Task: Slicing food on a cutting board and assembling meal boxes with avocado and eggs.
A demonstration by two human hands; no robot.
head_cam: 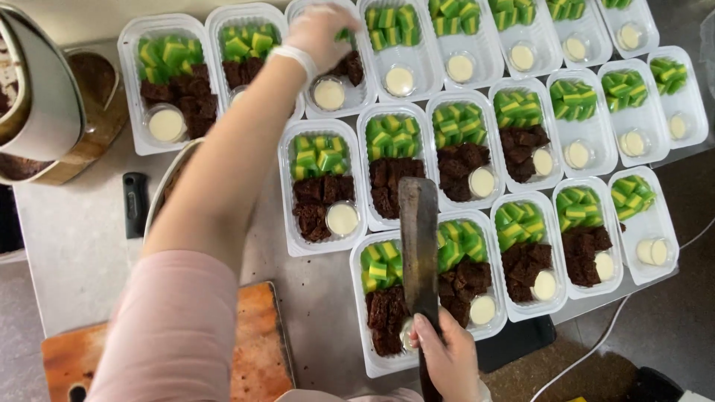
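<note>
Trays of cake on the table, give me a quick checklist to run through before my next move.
1. Left hand gloved and over a far tray: ok.
2. What the left hand holds: cannot tell, blurred.
3. Right hand grips the knife by its handle, blade pointing away: ok.
4. Brown cake in every tray: not ok; the far right trays have only green cake and a sauce cup.
5. Knife blade clear of food: not ok, it lies over the near tray.
6. Cutting board within reach: ok.
</note>
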